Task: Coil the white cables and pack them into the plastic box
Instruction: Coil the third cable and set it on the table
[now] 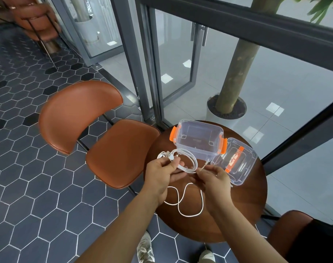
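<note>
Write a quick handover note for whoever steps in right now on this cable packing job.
Left hand: pinching the coiled part of a white cable, loops held above the table.
Right hand: gripping the same cable near its free end plug.
Slack hangs in loose loops below the hands, uncoiled.
Plastic box: open, empty, at the table's far edge. Lid lies beside it on the right.
Done: coil partly wound.
Left: finish coiling, pack into the box.

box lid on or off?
Off. The lid lies on the table right of the open, empty plastic box.
</note>
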Demonstrator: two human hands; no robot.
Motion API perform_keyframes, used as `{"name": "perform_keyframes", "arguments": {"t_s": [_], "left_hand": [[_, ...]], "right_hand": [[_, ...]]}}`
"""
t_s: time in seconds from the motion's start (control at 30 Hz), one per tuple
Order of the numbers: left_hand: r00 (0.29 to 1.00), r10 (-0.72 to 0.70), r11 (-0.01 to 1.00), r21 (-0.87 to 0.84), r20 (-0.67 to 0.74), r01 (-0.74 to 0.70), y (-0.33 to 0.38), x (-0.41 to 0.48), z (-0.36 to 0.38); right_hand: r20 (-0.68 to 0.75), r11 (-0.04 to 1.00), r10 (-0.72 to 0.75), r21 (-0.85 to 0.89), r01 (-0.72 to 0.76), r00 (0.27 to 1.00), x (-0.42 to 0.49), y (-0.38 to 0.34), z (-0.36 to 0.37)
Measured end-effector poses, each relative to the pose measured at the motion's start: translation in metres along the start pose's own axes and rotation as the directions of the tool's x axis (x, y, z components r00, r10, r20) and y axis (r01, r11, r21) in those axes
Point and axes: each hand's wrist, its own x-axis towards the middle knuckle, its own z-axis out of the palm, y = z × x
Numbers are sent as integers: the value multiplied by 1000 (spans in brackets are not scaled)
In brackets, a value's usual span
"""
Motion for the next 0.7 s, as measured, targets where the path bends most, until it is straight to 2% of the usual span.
{"name": "perform_keyframes", "arguments": {"t_s": [0.1, 0.17, 0.27, 0.33, 0.43, 0.53, 0.63, 0.7], "left_hand": [[999, -2, 998, 59, 50, -1, 0, -1, -4], [996, -13, 994, 105, 83, 4, 1, -2, -6], [993, -44, 986, 166, 111, 25, 3, -6, -8], [989, -58, 978, 206, 133, 30, 6, -8, -8], [990, -63, 967, 251, 128, 29, 11, -6, -8], [992, -67, 953, 300, 109, 31, 15, -5, -9], [993, -58, 928, 373, 103, 15, 17, -5, -9], [993, -41, 910, 415, 106, -7, 19, -4, -9]], "right_hand": [[99, 987, -3, -158, 19, 995, 3, -2, -5], [214, 948, -12, -307, 79, 977, 5, -5, -8], [425, 815, 7, -527, 241, 905, 7, -19, -9], [527, 749, 42, -579, 322, 849, 10, -27, -10], [591, 748, 71, -565, 349, 803, 16, -32, -15], [604, 799, 91, -518, 304, 791, 19, -34, -19], [607, 902, 93, -387, 191, 789, 15, -30, -18], [572, 955, 96, -283, 87, 814, 11, -23, -16]]}}
